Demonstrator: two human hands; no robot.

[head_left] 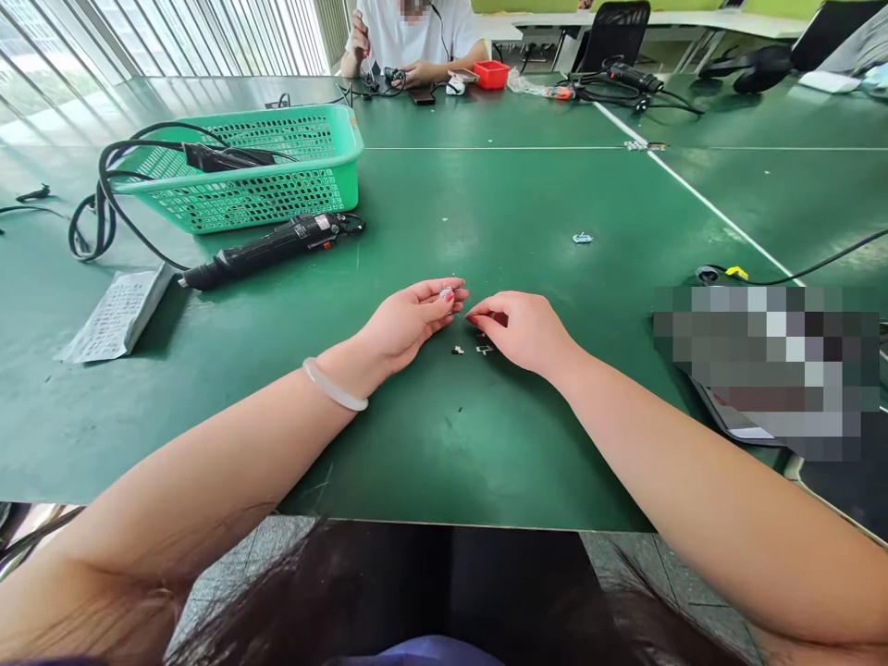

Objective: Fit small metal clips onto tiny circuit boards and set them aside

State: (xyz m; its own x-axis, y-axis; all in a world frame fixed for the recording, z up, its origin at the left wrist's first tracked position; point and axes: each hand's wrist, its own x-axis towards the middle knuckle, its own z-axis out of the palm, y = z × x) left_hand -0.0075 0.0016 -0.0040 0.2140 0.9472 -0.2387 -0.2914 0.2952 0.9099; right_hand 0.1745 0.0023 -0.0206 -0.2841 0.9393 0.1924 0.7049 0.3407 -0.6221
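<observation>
Over the green table (416, 462), my left hand (409, 328) holds a small whitish part (446, 293) between thumb and fingers, palm turned up. Close on its right, my right hand (524, 331) has thumb and index finger pinched together; whatever lies between these fingertips is too small to make out. The two hands do not touch. Below the fingertips lie a tiny black-and-white piece (457, 351) and a small whitish bracket-like piece (484, 350). Farther off on the table sits a small light-coloured part (583, 239).
A green basket (264, 194) with cables stands at the back left, a black electric screwdriver (270, 250) before it. Left lies a paper packet (117, 314). A person (416, 46) sits opposite near a red tray (491, 74). A blurred item (770, 370) is at right.
</observation>
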